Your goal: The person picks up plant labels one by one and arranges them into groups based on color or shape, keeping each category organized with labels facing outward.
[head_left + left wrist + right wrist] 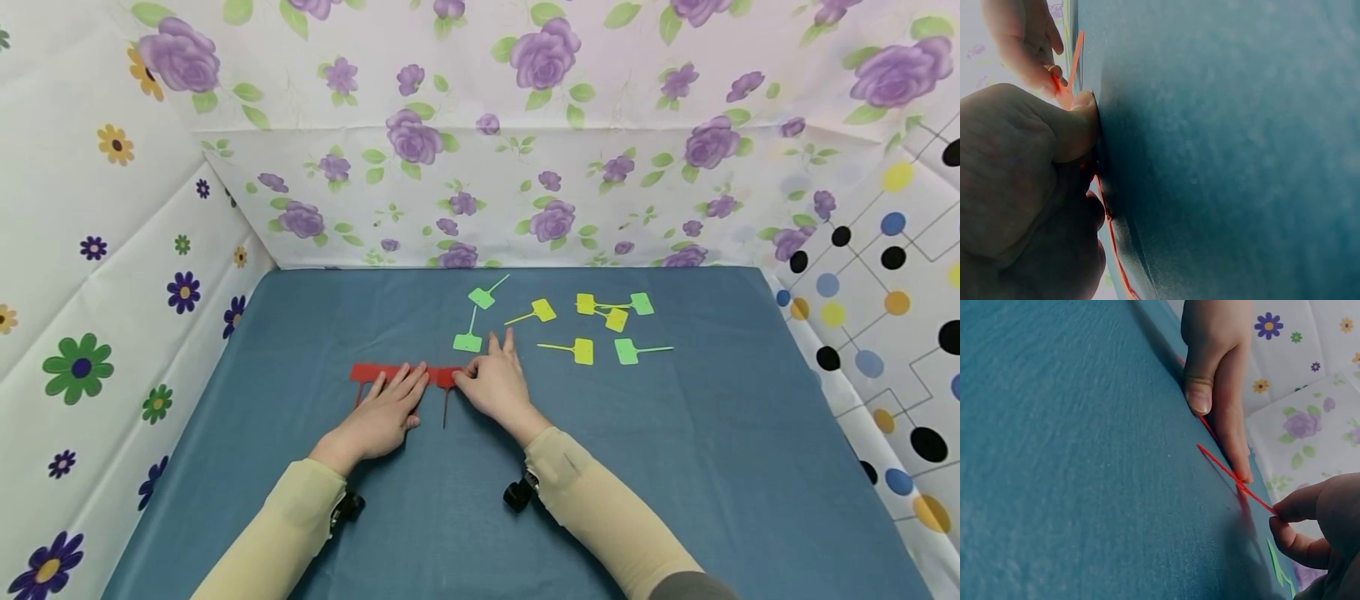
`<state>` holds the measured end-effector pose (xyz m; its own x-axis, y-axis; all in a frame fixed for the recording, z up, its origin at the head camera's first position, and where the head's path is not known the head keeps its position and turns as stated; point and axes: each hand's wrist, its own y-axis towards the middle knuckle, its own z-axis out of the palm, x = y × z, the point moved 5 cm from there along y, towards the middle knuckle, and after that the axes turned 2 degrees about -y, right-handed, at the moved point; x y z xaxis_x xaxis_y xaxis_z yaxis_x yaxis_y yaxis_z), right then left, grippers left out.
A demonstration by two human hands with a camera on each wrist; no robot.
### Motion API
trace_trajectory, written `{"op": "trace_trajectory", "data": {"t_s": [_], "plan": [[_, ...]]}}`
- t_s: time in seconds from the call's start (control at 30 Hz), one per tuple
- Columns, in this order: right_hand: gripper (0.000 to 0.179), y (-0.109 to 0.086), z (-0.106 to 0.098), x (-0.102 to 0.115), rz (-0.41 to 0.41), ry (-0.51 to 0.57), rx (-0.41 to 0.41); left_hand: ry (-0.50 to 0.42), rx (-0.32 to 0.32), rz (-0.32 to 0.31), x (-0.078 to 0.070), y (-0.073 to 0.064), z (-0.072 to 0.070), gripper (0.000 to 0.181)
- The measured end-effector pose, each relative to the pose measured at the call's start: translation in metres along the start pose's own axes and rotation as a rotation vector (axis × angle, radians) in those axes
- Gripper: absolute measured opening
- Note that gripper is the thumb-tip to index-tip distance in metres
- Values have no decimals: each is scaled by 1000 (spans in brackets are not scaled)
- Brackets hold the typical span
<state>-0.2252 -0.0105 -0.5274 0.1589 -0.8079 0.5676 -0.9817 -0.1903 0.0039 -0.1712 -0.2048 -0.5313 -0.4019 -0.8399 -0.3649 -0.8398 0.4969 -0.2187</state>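
Observation:
Red cable-tie tags lie side by side in a row on the blue cloth, their thin tails pointing toward me. My left hand rests flat over the row with its fingers outstretched, covering part of it. At the row's right end, my right hand pinches the edge of one red tag between thumb and forefinger. In the right wrist view this pinched tag is tilted, its held edge raised off the cloth, and the left fingertips are right beside it.
Beyond the hands lie several loose tags: green ones such as this green tag, and yellow ones such as this yellow tag. Some overlap at the back right. Flowered sheets stand behind and at the left, a dotted one at the right.

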Motion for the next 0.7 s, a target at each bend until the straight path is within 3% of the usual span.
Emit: {"op": "trace_trajectory", "data": {"t_s": [0.3,0.7], "plan": [[32,4,5,0,-15,-108,-12,-16,-30,-1,15,5,15,69],[40,3,7,0,6,-169,4,-27,-37,2,19,7,19,69]]}}
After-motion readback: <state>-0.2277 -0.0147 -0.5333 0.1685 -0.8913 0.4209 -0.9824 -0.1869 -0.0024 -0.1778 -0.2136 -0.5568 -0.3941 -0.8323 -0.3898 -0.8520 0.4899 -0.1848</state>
